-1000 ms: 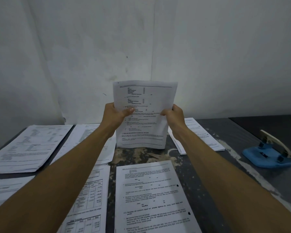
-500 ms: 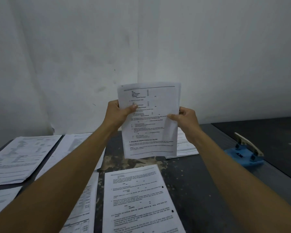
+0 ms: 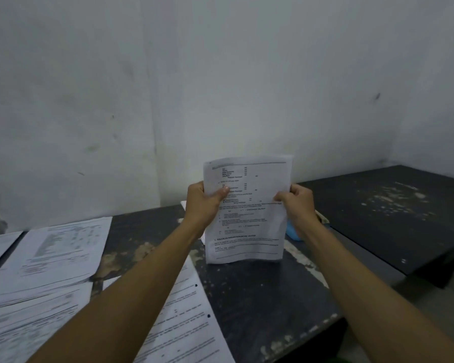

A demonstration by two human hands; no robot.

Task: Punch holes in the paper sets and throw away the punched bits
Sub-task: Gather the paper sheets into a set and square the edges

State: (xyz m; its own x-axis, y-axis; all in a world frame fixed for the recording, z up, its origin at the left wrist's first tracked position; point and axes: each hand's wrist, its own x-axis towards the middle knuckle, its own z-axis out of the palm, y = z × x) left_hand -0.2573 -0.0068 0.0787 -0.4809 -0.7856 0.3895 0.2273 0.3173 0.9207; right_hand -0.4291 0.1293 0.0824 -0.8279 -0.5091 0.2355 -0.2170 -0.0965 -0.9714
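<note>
I hold a printed paper set point(image 3: 249, 218) upright, its bottom edge standing on the dark table point(image 3: 260, 297). My left hand point(image 3: 203, 203) grips its left edge with the thumb on the front. My right hand point(image 3: 298, 203) grips the right edge the same way. The blue hole punch point(image 3: 291, 231) is almost wholly hidden behind the sheets and my right wrist; only a small blue part shows. A set with two punched holes along its right edge point(image 3: 192, 315) lies flat under my left forearm.
More printed paper sets point(image 3: 60, 250) lie across the left of the table. A second dark table point(image 3: 393, 216) stands lower at the right, past a gap. A white wall rises behind both.
The view has swung right, so the papers on the table slid left in the picture. The held set moved right and now covers the blue punch, with its bottom edge down on the table.
</note>
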